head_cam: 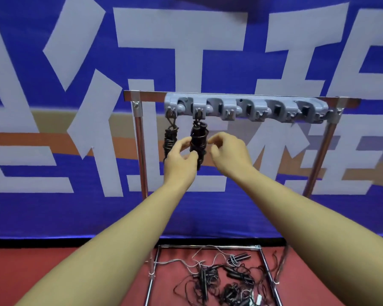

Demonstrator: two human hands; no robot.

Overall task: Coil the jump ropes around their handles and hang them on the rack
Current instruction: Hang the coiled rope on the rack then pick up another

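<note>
I see a coiled black jump rope (198, 142) hanging from the second hook of a grey hook rail (245, 108) on a metal rack (139, 138). My left hand (181, 159) has its fingers and thumb curled round the bundle's lower part. My right hand (227, 149) sits just beside the bundle, fingers loosely curled; I cannot tell whether they touch it. Another coiled rope (170, 138) hangs from the first hook, left of my hand. On the red floor (53, 272) inside the rack's base lies a tangle of loose ropes (226, 281). Behind stands a blue banner (75, 206) with large pale characters.
</note>
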